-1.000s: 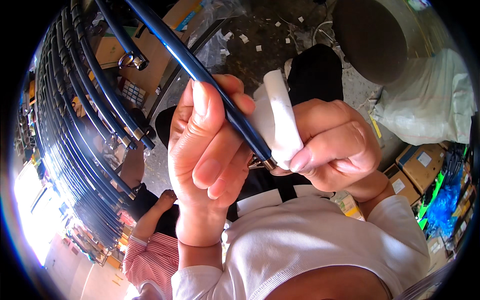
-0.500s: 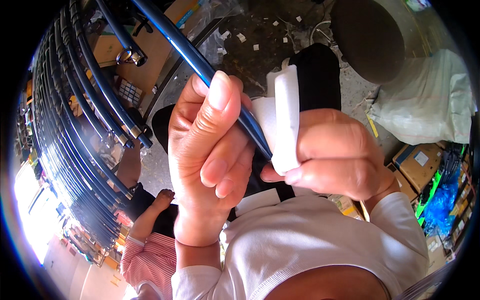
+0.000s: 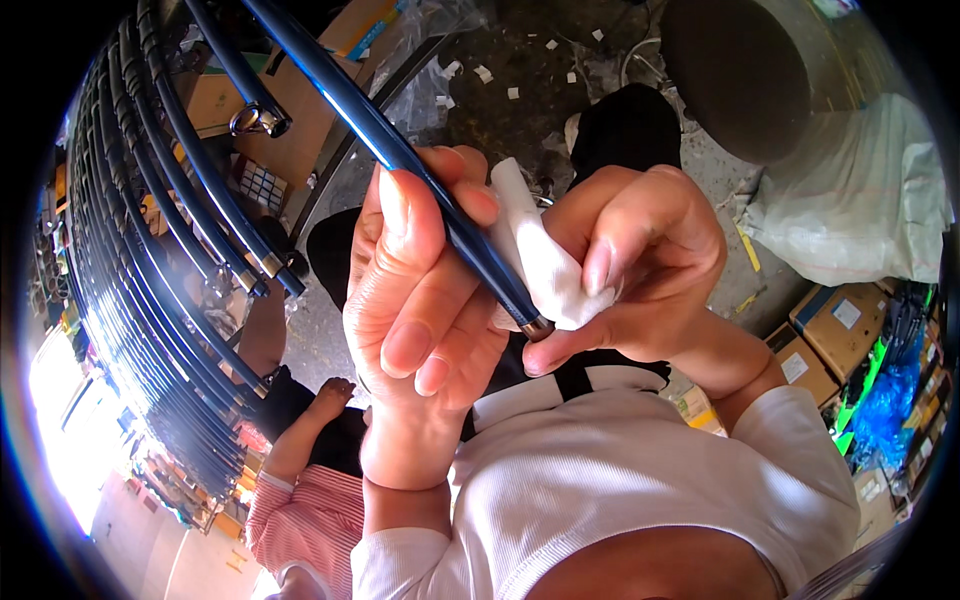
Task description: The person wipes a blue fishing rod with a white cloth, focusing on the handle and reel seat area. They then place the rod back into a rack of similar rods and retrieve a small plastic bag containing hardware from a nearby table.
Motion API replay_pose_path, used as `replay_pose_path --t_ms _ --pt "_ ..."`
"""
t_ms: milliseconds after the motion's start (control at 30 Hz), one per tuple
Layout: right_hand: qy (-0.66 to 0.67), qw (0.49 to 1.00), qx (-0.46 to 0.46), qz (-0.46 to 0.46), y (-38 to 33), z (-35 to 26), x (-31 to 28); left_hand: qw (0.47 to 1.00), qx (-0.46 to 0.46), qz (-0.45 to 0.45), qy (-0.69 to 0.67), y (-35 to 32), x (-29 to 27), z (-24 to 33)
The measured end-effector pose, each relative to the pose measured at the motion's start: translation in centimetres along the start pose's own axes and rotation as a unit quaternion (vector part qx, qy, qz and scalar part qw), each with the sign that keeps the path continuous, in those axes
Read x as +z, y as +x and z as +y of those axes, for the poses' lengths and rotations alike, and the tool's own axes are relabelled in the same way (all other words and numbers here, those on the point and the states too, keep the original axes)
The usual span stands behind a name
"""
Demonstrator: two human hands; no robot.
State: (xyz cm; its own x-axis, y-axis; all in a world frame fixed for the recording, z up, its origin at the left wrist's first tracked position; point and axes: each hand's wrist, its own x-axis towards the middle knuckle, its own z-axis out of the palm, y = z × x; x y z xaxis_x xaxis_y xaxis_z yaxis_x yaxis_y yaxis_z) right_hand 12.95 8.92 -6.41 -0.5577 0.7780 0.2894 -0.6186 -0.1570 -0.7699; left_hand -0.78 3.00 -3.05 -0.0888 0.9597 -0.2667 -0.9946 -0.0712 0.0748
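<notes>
My left hand grips a long dark blue rod near its lower end, where a metal ferrule caps it. The rod runs up to the top left. My right hand pinches a folded white cloth against the rod's end, just above the ferrule. Both hands are close to the camera, above my white sleeves.
Several more dark blue rods with metal tips hang in a fanned row on the left. Another person in a red striped sleeve sits below left. Cardboard boxes, a white sack and a dark round drum stand on the littered floor.
My right hand has turned and brought the white cloth down from upright beside the rod to wrapped around its lower end. The left hand's grip has hardly shifted.
</notes>
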Motion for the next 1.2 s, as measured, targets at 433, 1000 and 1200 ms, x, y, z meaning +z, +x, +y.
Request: replay_pose_path --t_ms 433,1000,1200 --pt "-0.053 0.992 0.110 0.035 -1.2 1.0 -3.7 0.996 0.002 -0.071 0.046 0.4 -0.6 0.2" --pt "0.007 0.962 0.270 0.030 1.4 -2.0 -4.1 0.842 0.048 0.101 0.527 0.5 -2.7 -0.3" --pt "-0.394 0.904 0.094 -0.137 1.7 -1.8 -4.5 0.747 0.076 0.055 0.658 -0.2 -1.1 -0.5"
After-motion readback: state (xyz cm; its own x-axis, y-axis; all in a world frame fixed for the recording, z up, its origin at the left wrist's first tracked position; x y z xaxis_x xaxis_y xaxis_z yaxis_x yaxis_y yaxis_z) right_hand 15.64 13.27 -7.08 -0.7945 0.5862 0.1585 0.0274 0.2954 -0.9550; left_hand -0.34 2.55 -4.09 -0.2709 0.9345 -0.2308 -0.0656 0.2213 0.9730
